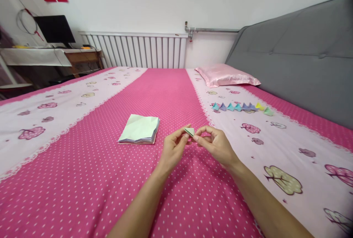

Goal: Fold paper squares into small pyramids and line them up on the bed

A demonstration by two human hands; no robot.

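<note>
Head view: my left hand (173, 145) and right hand (219, 145) pinch a folded paper (190, 131); coloured shapes (245, 107) look finished, stacked sheets (139, 127) remain.

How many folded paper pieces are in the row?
8, below the pillow, left to right: one turquoise piece, purple piece, two turquoise pieces, two purple pieces, yellow piece, green piece; others may be hidden.
</note>
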